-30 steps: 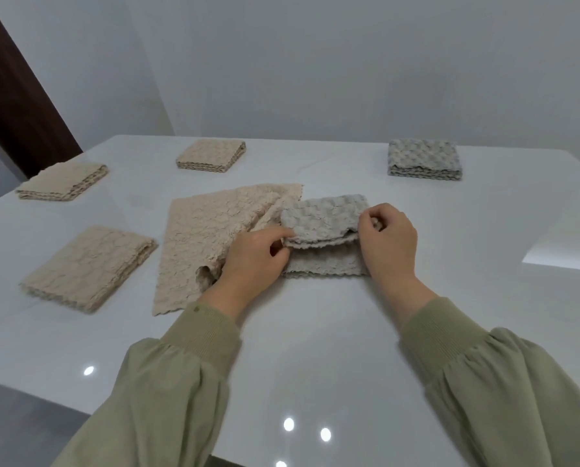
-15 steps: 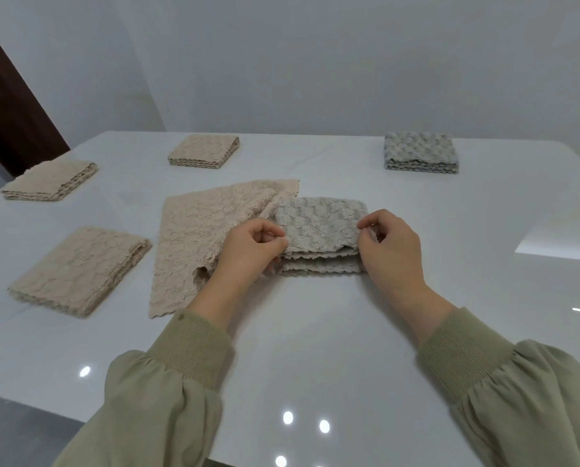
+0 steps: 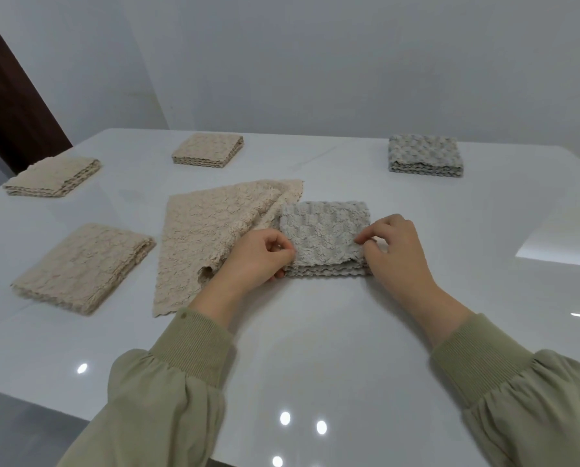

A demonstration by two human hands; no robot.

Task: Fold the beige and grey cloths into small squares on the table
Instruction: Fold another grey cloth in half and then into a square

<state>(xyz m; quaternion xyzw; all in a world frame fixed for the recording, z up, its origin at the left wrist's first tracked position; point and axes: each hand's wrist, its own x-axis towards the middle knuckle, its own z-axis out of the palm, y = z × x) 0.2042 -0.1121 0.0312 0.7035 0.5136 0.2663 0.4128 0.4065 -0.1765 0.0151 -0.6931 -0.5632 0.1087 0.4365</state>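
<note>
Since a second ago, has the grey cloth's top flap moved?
Yes. The top flap has come down toward the near edge of the stack, now flat on its lower layers.

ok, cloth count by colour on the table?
Beige: 4, three folded, one only partly folded
Grey: 2, one folded at the far right, one being folded between the left hand and right hand
Total: 6

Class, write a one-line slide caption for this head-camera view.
Both hands, left hand and right hand, pinch a folded grey cloth on the white table.
</note>
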